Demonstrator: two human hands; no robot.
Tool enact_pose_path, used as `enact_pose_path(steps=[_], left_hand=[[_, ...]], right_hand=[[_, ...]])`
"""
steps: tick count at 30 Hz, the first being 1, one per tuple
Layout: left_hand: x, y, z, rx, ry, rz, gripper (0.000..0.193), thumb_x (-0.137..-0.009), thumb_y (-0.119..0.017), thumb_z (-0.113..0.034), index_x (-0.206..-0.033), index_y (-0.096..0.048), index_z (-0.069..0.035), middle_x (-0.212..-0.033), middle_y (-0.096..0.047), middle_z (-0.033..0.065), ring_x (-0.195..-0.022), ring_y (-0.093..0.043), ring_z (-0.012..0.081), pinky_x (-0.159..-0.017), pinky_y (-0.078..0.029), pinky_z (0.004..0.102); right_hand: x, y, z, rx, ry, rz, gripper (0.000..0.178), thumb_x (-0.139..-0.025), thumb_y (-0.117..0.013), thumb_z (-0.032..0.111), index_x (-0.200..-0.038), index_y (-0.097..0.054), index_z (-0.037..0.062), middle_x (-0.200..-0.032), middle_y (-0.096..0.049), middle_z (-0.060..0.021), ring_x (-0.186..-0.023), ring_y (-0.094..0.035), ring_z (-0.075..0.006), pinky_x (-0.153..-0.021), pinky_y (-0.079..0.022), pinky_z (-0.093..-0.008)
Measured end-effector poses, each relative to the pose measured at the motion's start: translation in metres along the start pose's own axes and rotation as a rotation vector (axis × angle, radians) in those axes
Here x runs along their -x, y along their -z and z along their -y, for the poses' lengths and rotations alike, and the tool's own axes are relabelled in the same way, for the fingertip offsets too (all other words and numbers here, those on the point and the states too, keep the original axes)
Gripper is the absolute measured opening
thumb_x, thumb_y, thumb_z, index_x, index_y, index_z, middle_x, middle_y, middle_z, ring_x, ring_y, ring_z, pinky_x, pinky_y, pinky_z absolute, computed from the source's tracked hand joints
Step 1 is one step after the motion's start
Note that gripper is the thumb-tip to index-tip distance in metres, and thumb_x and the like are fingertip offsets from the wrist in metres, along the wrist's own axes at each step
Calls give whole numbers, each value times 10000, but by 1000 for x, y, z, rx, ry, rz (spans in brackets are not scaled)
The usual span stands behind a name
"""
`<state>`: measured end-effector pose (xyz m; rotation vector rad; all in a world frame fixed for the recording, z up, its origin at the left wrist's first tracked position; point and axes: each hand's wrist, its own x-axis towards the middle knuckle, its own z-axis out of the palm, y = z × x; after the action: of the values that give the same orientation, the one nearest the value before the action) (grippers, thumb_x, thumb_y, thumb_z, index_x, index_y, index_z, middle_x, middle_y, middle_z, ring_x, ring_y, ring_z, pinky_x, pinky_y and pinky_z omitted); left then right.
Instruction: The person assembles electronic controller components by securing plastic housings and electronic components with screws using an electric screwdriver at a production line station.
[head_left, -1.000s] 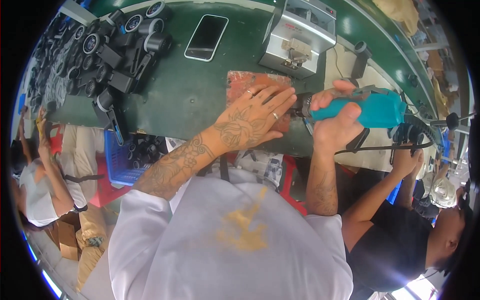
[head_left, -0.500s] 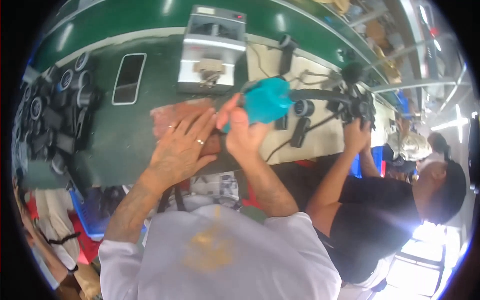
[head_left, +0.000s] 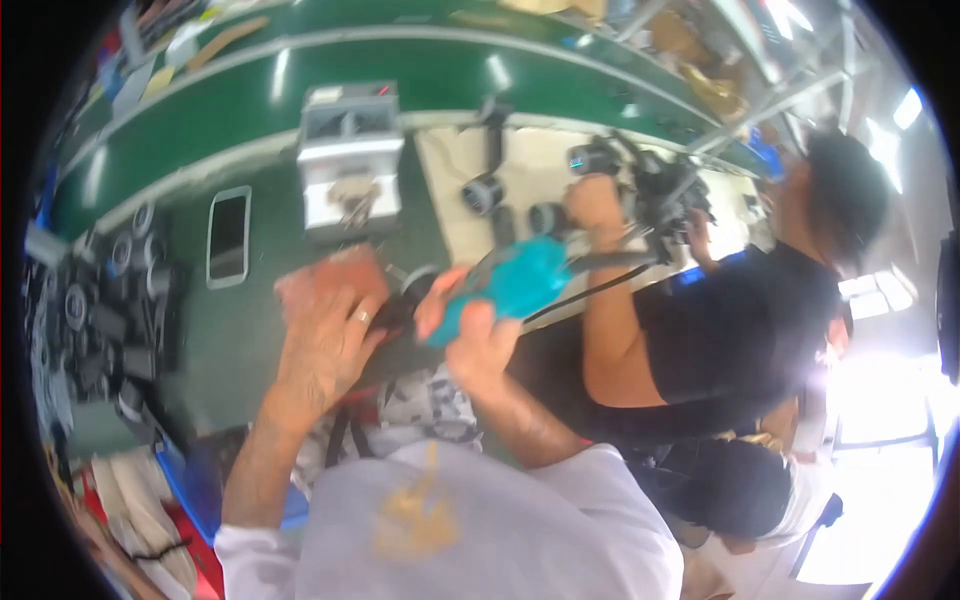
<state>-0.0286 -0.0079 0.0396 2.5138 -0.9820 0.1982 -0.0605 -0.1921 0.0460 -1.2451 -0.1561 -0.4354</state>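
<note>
My right hand point(head_left: 478, 345) is wrapped round a teal power tool point(head_left: 522, 283). A dark cable or hose runs off the tool's far end to the right. Between my hands a black device with a round head point(head_left: 418, 286) lies tilted, its dark body reaching back to my left hand point(head_left: 325, 345). The fingers and thumb of that hand close about the body, partly hiding it. Under the left fingers is a reddish-brown pad point(head_left: 325, 278) on the green bench top. The tool's front end is blurred near the device, and whether they touch I cannot tell.
A grey-and-white bench machine point(head_left: 350, 165) stands ahead, a phone point(head_left: 229, 238) to its left. Several black devices point(head_left: 95, 325) are piled far left. On the right a co-worker in a dark shirt point(head_left: 720, 330) reaches among black devices point(head_left: 482, 195) on a pale mat point(head_left: 445, 170).
The whole view has turned, shifting the bench things leftward. The teal tool now tilts lower toward my left hand, and the black device shows between my hands. The co-worker's arm has moved up the mat.
</note>
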Motion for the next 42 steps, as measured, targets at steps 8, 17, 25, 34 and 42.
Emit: enact_pose_path(steps=[8, 17, 25, 34, 42], left_hand=[[12, -5, 8, -62, 103, -77, 372, -931, -672, -344, -1035, -614, 8, -782, -683, 151, -687, -672, 330, -644, -524, 425], [68, 11, 13, 1374, 726, -708, 256, -1036, -526, -321, -1054, -567, -69, -641, -511, -25, -452, -497, 85, -357, -322, 227], [164, 112, 188, 1501, 655, -1445, 337, -1056, -536, -297, -1267, -609, -44, -1041, -658, 54, -817, -550, 85, -688, -475, 233], [-24, 41, 28, 781, 508, -430, 348, -991, -592, -376, -949, -697, -47, -827, -695, 56, -713, -647, 114, -608, -525, 279], [-193, -120, -46, 98, 86, -12, 390, -915, -610, -432, -902, -645, -44, -865, -667, 182, -870, -667, 340, -782, -507, 472]], right_hand=[[40, 2, 27, 0, -59, 37, 645, -936, -599, 596, -1092, -549, -27, -728, -605, -64, -656, -585, -146, -589, -451, -288], [42, 4, 22, -33, -135, 28, 540, -958, -625, 484, -1102, -564, -33, -754, -601, -67, -671, -585, -148, -616, -461, -297], [37, 0, 12, -99, -118, 0, 553, -921, -699, 475, -1089, -561, -33, -779, -615, -86, -635, -607, -175, -574, -475, -309], [35, 16, 19, -54, -110, -25, 617, -903, -709, 504, -1059, -559, -73, -767, -608, -114, -625, -605, -192, -563, -483, -321], [39, 40, 39, 71, -120, -143, 773, -804, -738, 646, -1034, -579, -75, -669, -584, -81, -592, -598, -193, -542, -467, -303]])
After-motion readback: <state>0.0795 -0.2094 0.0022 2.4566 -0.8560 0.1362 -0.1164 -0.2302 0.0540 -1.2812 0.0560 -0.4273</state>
